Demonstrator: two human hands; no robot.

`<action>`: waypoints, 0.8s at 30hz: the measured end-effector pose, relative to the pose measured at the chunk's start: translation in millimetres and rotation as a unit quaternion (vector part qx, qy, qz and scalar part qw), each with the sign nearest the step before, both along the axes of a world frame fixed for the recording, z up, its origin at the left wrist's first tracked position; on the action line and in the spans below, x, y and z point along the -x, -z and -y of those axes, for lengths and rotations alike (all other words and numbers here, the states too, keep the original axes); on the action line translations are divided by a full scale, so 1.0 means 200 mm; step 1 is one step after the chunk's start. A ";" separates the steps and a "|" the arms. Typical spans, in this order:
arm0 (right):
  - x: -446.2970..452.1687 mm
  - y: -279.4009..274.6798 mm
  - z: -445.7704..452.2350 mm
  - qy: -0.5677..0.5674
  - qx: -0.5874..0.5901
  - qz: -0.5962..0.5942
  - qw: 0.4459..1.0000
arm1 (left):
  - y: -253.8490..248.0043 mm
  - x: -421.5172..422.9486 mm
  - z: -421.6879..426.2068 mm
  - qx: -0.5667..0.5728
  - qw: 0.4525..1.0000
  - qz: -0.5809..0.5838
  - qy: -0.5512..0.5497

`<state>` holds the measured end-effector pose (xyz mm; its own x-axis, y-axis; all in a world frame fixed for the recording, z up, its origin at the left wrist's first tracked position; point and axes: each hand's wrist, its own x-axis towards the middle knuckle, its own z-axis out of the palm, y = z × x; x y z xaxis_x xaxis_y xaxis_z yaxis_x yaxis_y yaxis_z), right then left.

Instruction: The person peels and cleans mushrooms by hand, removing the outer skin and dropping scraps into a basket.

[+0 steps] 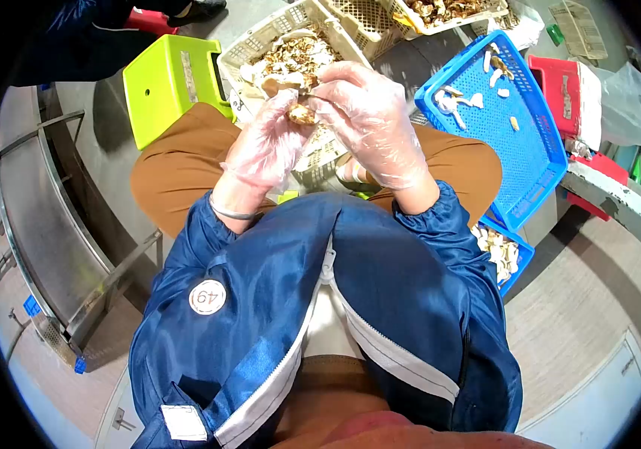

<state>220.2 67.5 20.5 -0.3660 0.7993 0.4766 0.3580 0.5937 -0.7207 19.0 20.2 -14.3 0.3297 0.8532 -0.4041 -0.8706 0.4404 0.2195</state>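
My left hand (pixel 269 142), in a thin clear plastic glove, is closed on a brown and pale mushroom (pixel 302 114). My right hand (pixel 369 123), gloved the same way, has its fingers bent and pressed together at the mushroom's right side. Its fingertips partly hide the mushroom, so any separate piece in them cannot be made out. Beneath and beyond both hands stands a cream plastic basket (pixel 234 63), filled with brown and white mushrooms (pixel 302 56). The hands are above its near part, between my knees.
To the right, a blue crate (pixel 511 161) holds several pale mushroom pieces (pixel 451 105). Below it, a blue basket (pixel 517 271) contains white pieces. A lime-green stool (pixel 174 90) stands left, a red stool (pixel 556 97) right. Another person's dark sleeve (pixel 73 37) shows upper left, near a metal frame (pixel 51 187).
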 end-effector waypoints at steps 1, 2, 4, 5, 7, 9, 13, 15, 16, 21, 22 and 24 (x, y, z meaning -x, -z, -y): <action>0.00 0.00 0.00 0.008 -0.024 0.002 1.000 | -0.01 -0.01 0.00 -0.002 1.000 -0.008 -0.003; 0.00 -0.01 0.01 0.008 -0.016 0.012 1.000 | -0.01 -0.03 0.00 -0.005 1.000 -0.015 -0.006; 0.00 -0.02 0.02 0.017 -0.022 0.014 1.000 | 0.00 -0.03 0.01 -0.011 1.000 -0.024 -0.015; 0.00 -0.02 0.02 0.021 -0.025 0.015 0.999 | 0.00 -0.03 0.02 -0.015 0.999 -0.041 -0.013; 0.00 -0.02 0.02 0.017 -0.020 0.015 1.000 | -0.01 -0.05 0.02 -0.023 0.997 -0.075 -0.009; 0.00 -0.01 0.03 0.013 -0.018 0.012 1.000 | -0.02 -0.06 0.03 -0.016 0.997 -0.074 -0.016; -0.01 0.00 0.03 0.013 -0.047 0.015 0.999 | -0.03 -0.08 0.03 -0.008 0.996 -0.084 -0.021; -0.01 0.00 0.03 0.021 -0.060 0.020 0.998 | -0.06 -0.09 0.04 0.013 0.996 -0.086 -0.024; -0.02 -0.01 0.03 0.025 -0.060 0.021 0.998 | -0.05 -0.08 0.04 0.014 0.996 -0.092 -0.013; -0.06 -0.07 0.03 -0.012 0.129 -0.050 0.990 | -0.04 0.00 0.02 0.025 0.995 -0.091 0.040; -0.08 -0.08 0.02 -0.019 0.181 -0.069 0.981 | -0.07 0.01 0.01 0.038 0.993 -0.105 0.048; -0.11 -0.06 -0.01 -0.037 0.305 -0.143 0.941 | -0.09 0.06 0.01 0.037 0.993 -0.083 0.079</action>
